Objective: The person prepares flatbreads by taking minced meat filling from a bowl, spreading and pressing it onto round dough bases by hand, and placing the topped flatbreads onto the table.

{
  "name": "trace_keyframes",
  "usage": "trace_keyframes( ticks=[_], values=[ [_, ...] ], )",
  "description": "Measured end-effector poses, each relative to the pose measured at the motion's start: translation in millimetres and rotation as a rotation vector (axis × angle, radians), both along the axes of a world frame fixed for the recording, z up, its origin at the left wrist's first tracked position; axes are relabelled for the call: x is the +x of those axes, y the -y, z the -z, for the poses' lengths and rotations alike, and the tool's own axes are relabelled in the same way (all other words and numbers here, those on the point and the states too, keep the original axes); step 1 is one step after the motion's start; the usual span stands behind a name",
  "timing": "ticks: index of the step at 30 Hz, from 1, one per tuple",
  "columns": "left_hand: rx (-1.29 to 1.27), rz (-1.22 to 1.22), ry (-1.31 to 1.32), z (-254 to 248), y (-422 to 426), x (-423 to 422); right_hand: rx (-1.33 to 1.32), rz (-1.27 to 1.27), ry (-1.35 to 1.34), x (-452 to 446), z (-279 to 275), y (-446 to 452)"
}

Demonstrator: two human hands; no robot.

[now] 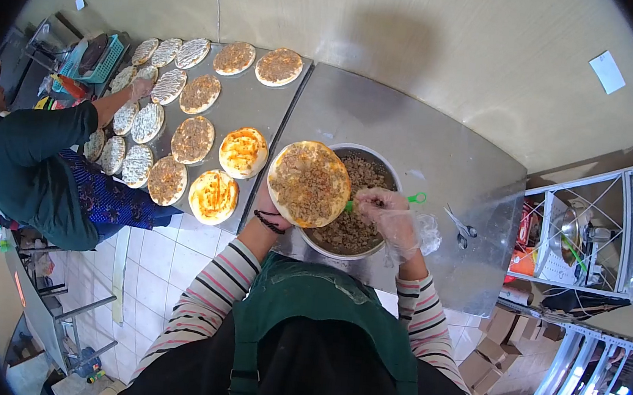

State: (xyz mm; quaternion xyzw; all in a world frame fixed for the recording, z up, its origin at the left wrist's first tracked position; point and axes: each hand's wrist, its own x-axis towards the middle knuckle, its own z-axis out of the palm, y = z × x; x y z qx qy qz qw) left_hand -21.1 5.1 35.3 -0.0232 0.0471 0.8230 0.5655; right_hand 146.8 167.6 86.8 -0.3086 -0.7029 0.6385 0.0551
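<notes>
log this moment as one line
left hand: supporting brown-topped flatbread | right hand: gloved, gripping green utensil | steel bowl: crumbly brown filling | co-worker's hand: at white-striped flatbreads

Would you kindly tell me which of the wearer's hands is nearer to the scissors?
Right. The right hand is over the bowl, on the side towards the scissors; the left hand is farther away, supporting the topped bread.

Green apron [366,326], white sleeves [209,286] with pink-and-black stripes, dark bracelet [269,223], clear glove [399,227]
</notes>
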Motion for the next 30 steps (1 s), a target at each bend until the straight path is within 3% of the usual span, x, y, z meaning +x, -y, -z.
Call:
trace_keyframes(
  ticks=[3,5,9,11,15,17,18,20,23,27,30],
  values=[
    [-0.053,0.003,0.013,-3,-5,5,0.09,-0.076,-0.176,-12,-15,5],
    [-0.07,0.007,0.028,-3,-7,8,0.535,-0.173,-0.179,-18,-19,6],
    [-0.093,-0.01,0.034,3,-11,8,0.676,-0.205,-0.224,-20,-20,13],
    [-0.101,-0.017,0.04,3,-10,7,0.787,-0.337,-0.291,-19,-16,19],
    [-0.012,0.002,0.047,-2,-7,9,0.741,-0.329,-0.296,-21,-19,6],
    [-0.013,-0.005,0.051,-1,-4,9,0.383,-0.043,-0.292,-26,-17,-2],
    [0.009,0.002,0.076,2,-3,8,0.383,-0.042,-0.293,-29,-16,-5],
    [0.032,0.013,0.1,5,-2,9,0.586,-0.105,-0.372,-35,-25,-7],
    [0.009,0.035,0.098,11,-3,11,0.676,-0.182,-0.168,-40,-32,-11],
    [-0.01,0.021,0.085,8,-4,10,0.689,-0.191,-0.2,-33,-29,-8],
    [0.006,0.001,0.072,8,2,10,0.893,-0.336,-0.274,-27,-23,-1]
  ],
)
